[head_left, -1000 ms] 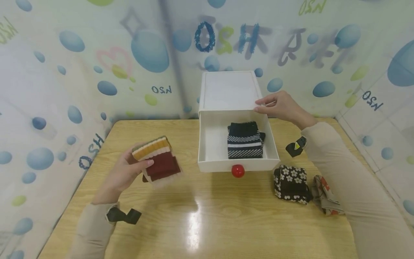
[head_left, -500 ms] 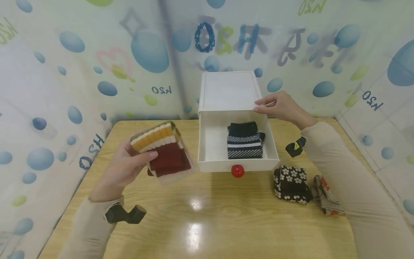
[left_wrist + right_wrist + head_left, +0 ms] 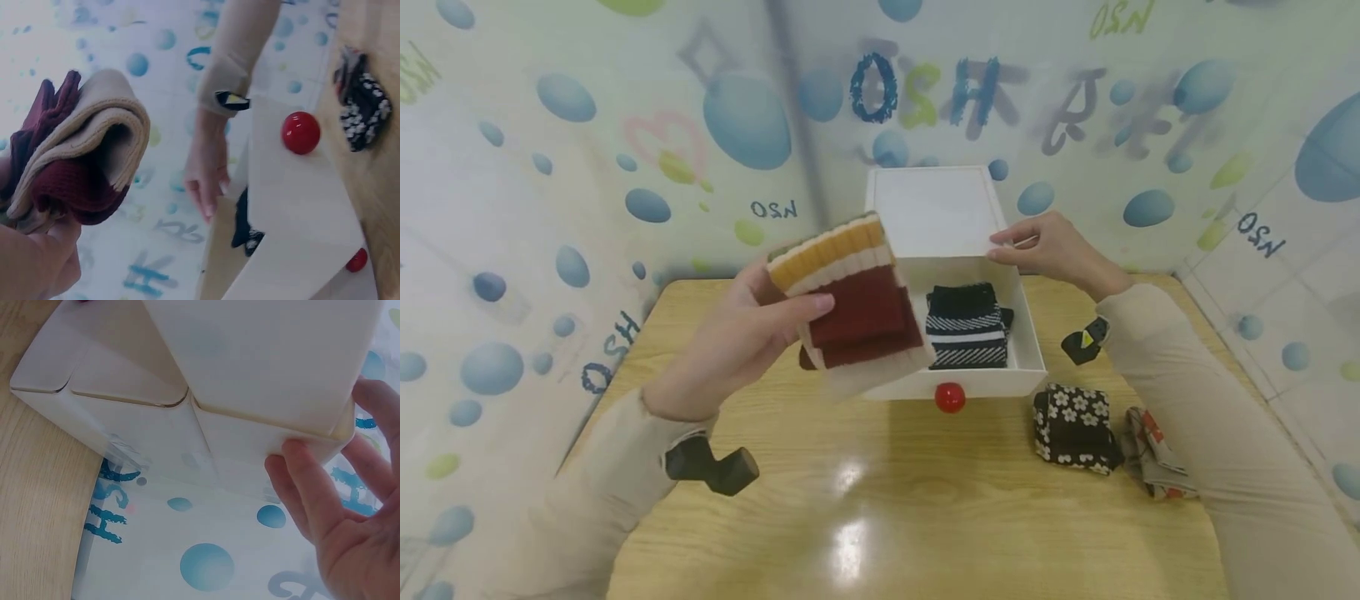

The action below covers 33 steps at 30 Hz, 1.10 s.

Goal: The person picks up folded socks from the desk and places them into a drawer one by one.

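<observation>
My left hand grips a bundle of folded socks in maroon, cream and mustard, raised in front of the drawer's left side. Its thumb lies across the maroon cloth, and the left wrist view shows the rolled cream and maroon layers. A white drawer cabinet has its top drawer pulled out. Inside, toward the right, lie folded black-and-white striped socks; the held bundle covers the drawer's left part. My right hand holds the cabinet's top right front corner, with two fingertips against its side.
A red knob sticks out from the drawer front. On the wooden table, to the drawer's right, lie black floral folded socks and a beige-and-red folded bundle, partly behind my right sleeve. A patterned wall covering rises behind the table.
My left hand has carried the maroon, cream and mustard socks up and to the right, from beside the drawer to overlapping its left side. My right hand stays at the cabinet corner.
</observation>
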Tool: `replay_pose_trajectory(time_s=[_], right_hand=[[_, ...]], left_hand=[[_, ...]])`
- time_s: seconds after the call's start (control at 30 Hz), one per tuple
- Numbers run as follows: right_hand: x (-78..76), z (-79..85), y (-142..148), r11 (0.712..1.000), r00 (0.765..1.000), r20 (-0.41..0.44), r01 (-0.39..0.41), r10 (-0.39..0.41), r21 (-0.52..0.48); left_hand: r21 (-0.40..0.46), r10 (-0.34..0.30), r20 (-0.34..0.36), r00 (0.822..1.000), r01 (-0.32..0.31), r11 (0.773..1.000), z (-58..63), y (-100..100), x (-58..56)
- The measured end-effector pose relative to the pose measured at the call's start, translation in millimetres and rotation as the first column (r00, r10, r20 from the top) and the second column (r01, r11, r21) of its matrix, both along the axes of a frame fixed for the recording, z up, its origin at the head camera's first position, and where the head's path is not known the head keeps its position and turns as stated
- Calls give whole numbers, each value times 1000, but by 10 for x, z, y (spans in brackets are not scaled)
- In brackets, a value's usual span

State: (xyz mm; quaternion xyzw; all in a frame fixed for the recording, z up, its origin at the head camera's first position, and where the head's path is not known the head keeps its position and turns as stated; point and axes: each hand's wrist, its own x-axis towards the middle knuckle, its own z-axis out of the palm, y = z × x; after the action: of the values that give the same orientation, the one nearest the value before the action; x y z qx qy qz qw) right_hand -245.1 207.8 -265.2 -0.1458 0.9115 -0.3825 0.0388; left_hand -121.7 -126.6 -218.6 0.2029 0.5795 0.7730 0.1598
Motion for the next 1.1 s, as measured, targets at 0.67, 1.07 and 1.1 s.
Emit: replay_pose_trajectory(time_s=[0.67, 1.07, 1.1], right_hand=[[-8, 7, 6, 1000, 1000, 9, 6, -6, -8], [-1, 2, 0, 1000, 1000, -4, -4, 4, -6], [-1, 6, -2, 1000, 1000, -4, -5, 5, -6]], left_hand=[[-377, 110, 43, 993, -86, 922, -9, 475, -528], [-560, 101, 41, 994, -60, 826, -273, 613, -716], [-568, 91, 44, 995, -50, 822, -294, 618, -718]])
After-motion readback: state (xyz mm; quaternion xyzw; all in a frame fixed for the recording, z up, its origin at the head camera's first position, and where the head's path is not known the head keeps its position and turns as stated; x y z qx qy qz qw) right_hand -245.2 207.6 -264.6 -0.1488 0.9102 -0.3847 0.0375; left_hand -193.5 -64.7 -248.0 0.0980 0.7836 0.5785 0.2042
